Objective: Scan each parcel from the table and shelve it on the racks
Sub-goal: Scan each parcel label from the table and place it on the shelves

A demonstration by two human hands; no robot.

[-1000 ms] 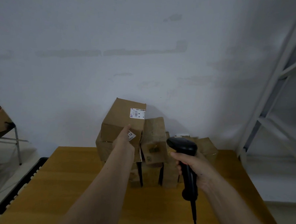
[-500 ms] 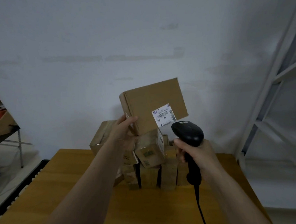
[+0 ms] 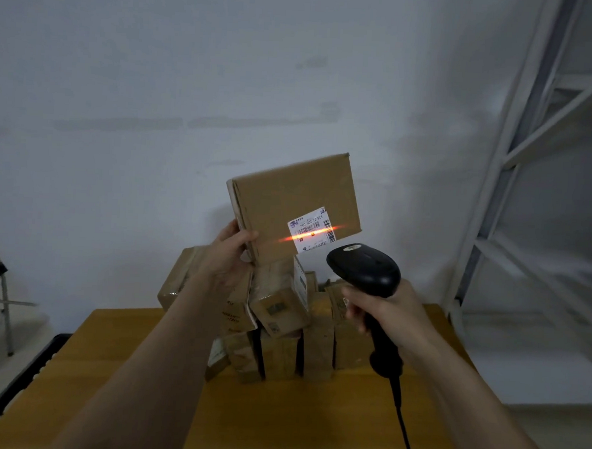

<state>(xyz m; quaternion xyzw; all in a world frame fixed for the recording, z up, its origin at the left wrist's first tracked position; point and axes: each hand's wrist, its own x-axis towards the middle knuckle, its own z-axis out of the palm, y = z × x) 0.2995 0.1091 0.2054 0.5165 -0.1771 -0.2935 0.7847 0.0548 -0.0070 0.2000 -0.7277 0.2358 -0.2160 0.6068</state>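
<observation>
- Scanning in progress: left hand (image 3: 229, 258) lifts a flat cardboard parcel (image 3: 294, 203) clear of the pile, at 12 o'clock from the desk's middle, label side turned toward the wearer.
- Left grip: fingers and thumb pinch the parcel's lower left edge, probably so the shipping label (image 3: 311, 229) at its lower right corner remains uncovered.
- Right hand (image 3: 391, 315): grip wrapped tight around the handle of a black corded barcode scanner (image 3: 364, 269), head aimed up at the label from just below it, at 4 o'clock from the parcel.
- Orange-red scan line (image 3: 309, 233) falls across the barcode and runs off onto bare cardboard at 9 o'clock; parcel is tilted, and the line follows the label's slant.
- Remaining stock: stacked parcels (image 3: 282, 319) on the wooden desk (image 3: 125, 370), some upright in a row, others leaning on top; contents sealed, not visible.
- Destination: grey metal rack (image 3: 517, 160) at 3 o'clock, well apart from the parcel; visible shelves show nothing on them.
- Judged stage: scan under way, shelving not yet done.
</observation>
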